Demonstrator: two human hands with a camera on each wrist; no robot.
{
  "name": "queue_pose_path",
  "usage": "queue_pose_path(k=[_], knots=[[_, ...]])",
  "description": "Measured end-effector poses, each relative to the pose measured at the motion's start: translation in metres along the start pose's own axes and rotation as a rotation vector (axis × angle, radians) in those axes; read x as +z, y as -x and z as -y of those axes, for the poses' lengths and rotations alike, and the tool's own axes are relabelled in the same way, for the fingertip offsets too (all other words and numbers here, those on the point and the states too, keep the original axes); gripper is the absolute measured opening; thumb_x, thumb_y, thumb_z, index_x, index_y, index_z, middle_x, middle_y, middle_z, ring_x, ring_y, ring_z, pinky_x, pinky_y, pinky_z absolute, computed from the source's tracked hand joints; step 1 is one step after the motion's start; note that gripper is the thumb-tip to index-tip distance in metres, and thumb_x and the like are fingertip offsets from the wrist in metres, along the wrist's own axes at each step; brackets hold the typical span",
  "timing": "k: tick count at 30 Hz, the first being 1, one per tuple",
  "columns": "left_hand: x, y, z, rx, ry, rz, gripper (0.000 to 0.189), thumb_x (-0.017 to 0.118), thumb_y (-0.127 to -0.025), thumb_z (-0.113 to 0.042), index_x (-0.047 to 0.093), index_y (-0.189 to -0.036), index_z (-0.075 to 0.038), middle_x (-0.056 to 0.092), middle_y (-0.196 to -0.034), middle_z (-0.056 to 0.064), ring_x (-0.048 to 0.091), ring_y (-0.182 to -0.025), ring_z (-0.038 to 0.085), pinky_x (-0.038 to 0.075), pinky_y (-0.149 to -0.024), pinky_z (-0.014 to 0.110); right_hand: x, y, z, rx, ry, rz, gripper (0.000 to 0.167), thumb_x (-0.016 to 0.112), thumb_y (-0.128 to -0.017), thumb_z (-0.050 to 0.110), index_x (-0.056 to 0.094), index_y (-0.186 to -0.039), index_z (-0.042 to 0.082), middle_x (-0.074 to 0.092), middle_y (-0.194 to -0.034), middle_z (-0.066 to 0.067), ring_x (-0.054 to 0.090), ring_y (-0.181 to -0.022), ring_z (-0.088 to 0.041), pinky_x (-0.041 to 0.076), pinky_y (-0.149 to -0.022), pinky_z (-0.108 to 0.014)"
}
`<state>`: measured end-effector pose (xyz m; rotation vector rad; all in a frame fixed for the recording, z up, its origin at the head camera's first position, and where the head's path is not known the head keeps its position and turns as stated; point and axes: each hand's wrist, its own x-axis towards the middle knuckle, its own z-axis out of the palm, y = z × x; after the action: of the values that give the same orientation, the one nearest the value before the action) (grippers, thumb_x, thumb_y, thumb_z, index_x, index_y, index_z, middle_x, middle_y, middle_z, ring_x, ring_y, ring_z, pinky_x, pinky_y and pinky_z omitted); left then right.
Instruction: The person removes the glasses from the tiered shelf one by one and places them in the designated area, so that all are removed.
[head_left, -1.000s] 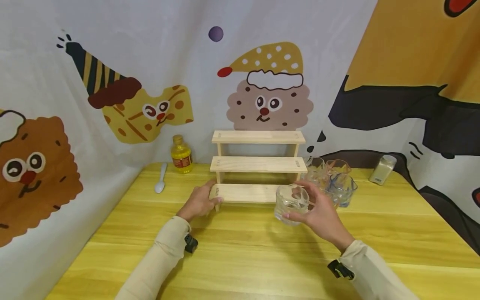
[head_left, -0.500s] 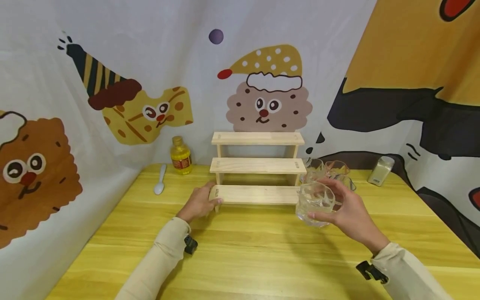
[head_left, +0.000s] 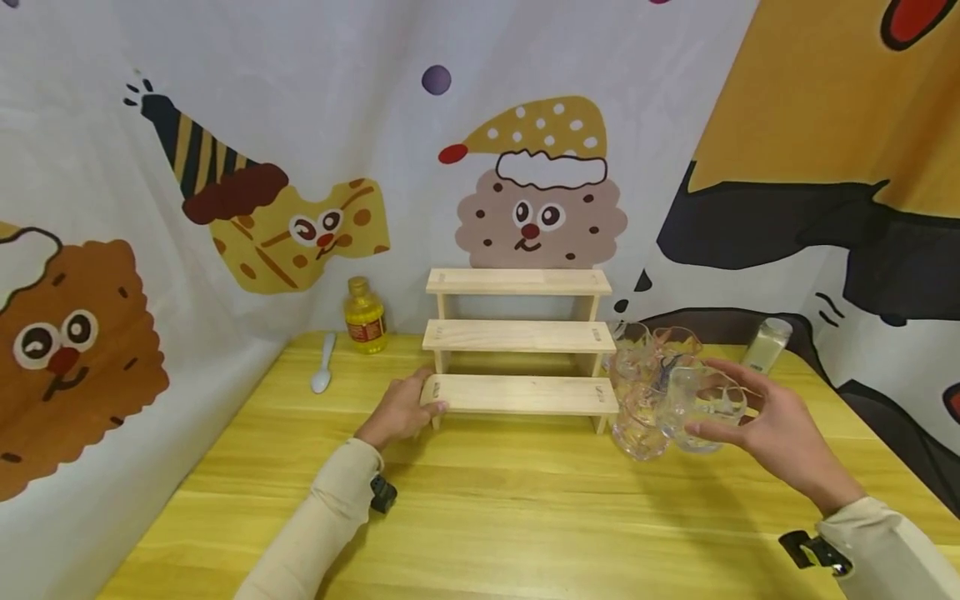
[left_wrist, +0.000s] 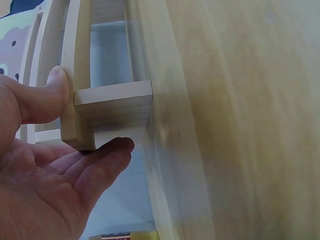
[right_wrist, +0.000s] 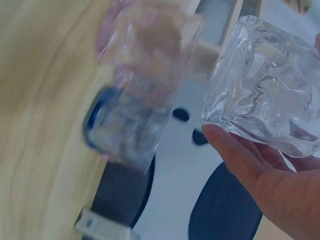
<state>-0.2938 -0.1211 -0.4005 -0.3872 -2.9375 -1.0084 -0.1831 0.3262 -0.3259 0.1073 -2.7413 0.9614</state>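
Observation:
A three-tier wooden display stand [head_left: 525, 395] rises in steps at the middle of the table. My left hand [head_left: 397, 408] grips the left end of its lowest step. In the left wrist view, the thumb lies on the board [left_wrist: 75, 55] and the fingers reach around its end. My right hand [head_left: 783, 437] holds a clear, wavy-walled drinking glass [right_wrist: 270, 90] between thumb and fingers, above the table to the stand's right. Beside and partly behind it stand several tinted glasses, including a pinkish one [head_left: 639, 427] in front and a blue one [right_wrist: 122, 125].
At the back left stand a yellow oil bottle [head_left: 365, 318] and a white spoon [head_left: 322, 367] lying flat. A small lidded jar [head_left: 768, 344] stands at the back right, partly behind my right hand. Cartoon-printed cloth [head_left: 360, 100] hangs behind the table.
My right hand has carried the clear glass rightward, from in front of the stand's lowest step to beside the grouped glasses. The left hand keeps its grip on the stand.

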Motion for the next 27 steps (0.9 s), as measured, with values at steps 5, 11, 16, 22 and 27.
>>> queue_pose_path(k=[5, 11, 16, 22, 27], knots=[[0.0, -0.001, 0.001, -0.008, 0.006, 0.0, 0.056, 0.073, -0.093, -0.022, 0.051, -0.142, -0.006, 0.071, -0.103, 0.016, 0.061, -0.086, 0.022, 0.052, -0.078, 0.037, -0.005, -0.002, -0.017, 0.025, 0.035, -0.011, 0.097, 0.086, -0.078, 0.039, 0.037, -0.153, 0.002, 0.062, -0.128, -0.027, 0.052, -0.119, -0.045, 0.039, -0.096, -0.071], [0.0, 0.0, -0.001, -0.008, 0.003, 0.004, 0.057, 0.072, -0.094, -0.022, 0.05, -0.143, -0.004, 0.071, -0.109, 0.018, 0.064, -0.094, 0.024, 0.053, -0.086, 0.042, -0.007, -0.004, -0.031, 0.061, 0.045, -0.01, 0.099, 0.087, -0.077, 0.039, 0.036, -0.153, 0.001, 0.061, -0.129, -0.029, 0.052, -0.118, -0.048, 0.043, -0.092, -0.067], [0.0, 0.0, -0.001, 0.0, -0.001, 0.002, 0.057, 0.072, -0.094, -0.022, 0.05, -0.143, -0.004, 0.071, -0.111, 0.019, 0.065, -0.097, 0.026, 0.053, -0.088, 0.044, -0.006, -0.007, -0.04, 0.101, 0.045, 0.007, 0.103, 0.087, -0.077, 0.041, 0.033, -0.153, -0.003, 0.058, -0.132, -0.031, 0.052, -0.117, -0.052, 0.05, -0.082, -0.058], [0.0, 0.0, 0.001, 0.006, 0.008, -0.003, 0.057, 0.072, -0.094, -0.021, 0.051, -0.143, -0.005, 0.07, -0.115, 0.019, 0.065, -0.102, 0.028, 0.053, -0.09, 0.044, 0.001, -0.013, -0.051, 0.127, 0.044, 0.008, 0.105, 0.089, -0.074, 0.041, 0.034, -0.15, -0.007, 0.057, -0.13, -0.03, 0.054, -0.114, -0.048, 0.053, -0.076, -0.046], [0.0, 0.0, -0.001, 0.005, 0.012, 0.005, 0.058, 0.071, -0.094, -0.022, 0.049, -0.145, -0.005, 0.07, -0.121, 0.021, 0.066, -0.111, 0.032, 0.053, -0.095, 0.047, 0.007, -0.015, -0.06, 0.185, 0.023, 0.052, 0.105, 0.088, -0.074, 0.044, 0.034, -0.149, -0.007, 0.055, -0.132, -0.032, 0.053, -0.116, -0.048, 0.053, -0.078, -0.045]])
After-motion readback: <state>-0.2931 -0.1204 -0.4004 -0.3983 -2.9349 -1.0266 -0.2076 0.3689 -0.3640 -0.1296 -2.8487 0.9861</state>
